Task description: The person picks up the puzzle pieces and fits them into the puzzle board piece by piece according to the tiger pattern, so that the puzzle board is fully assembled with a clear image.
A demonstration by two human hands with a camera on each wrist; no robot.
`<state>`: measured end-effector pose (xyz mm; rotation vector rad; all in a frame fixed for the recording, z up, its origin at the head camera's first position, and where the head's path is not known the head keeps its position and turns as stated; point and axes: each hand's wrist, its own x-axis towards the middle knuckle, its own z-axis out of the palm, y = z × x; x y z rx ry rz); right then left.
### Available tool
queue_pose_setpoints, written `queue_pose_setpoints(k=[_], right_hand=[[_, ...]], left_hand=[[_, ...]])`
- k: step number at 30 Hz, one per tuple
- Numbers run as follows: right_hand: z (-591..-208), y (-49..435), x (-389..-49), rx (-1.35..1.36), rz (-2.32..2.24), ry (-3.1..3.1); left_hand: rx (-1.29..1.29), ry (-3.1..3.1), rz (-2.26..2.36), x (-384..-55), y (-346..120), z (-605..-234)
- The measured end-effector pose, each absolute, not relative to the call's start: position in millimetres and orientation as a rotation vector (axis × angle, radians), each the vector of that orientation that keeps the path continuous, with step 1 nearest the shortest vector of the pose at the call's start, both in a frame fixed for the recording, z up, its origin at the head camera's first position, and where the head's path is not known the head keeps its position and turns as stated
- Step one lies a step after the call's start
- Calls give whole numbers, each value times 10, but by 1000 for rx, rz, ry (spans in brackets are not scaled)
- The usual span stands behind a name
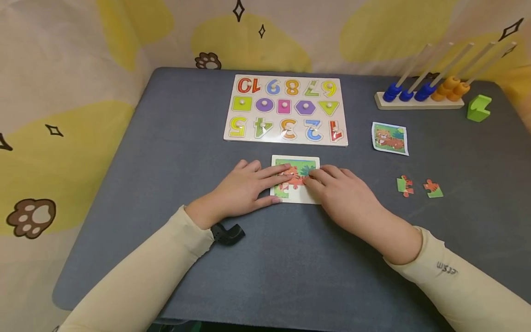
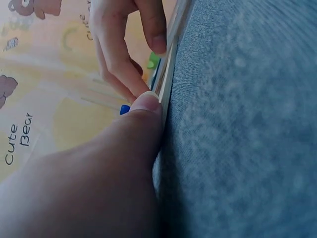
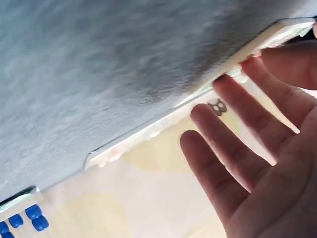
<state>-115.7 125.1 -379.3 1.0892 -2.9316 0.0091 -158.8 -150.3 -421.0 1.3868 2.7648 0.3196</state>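
A small jigsaw tray [image 1: 304, 197] lies flat on the table, showing a partly filled tiger picture with a bare white area at its lower right. My left hand [image 1: 244, 190] rests on its left side, fingers stretched over the picture and the thumb at the tray's edge. From the right, my right hand [image 1: 350, 200] touches the picture with its fingertips; in the right wrist view its fingers [image 3: 247, 124] are extended and spread. Whether a piece lies under them is hidden. Two loose jigsaw pieces, one [image 1: 404, 186] beside another [image 1: 433, 189], lie right of that hand.
Behind the tray lies a number-and-shape peg board [image 1: 286, 141]. A tiger picture card [image 1: 390, 138] is to the right. Farther back right stand a bead stacker [image 1: 419, 104] with upright rods and a green block [image 1: 479, 109]. Patterned cloth [image 1: 269, 41] hangs behind the table.
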Motion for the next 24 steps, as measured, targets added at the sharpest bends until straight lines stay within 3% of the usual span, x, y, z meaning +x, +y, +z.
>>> queue_pose_setpoints(k=[8, 19, 24], right_hand=[[-3776, 1374, -994, 990, 68, -3094], [-3574, 2618, -1302, 387, 75, -3318], [-3633, 2793, -1305, 345, 174, -3382]], left_hand=[[1387, 2765, 356, -1584, -1523, -4215], [1408, 2751, 447, -1600, -1512, -4250], [1386, 2742, 475, -1605, -1518, -4250]])
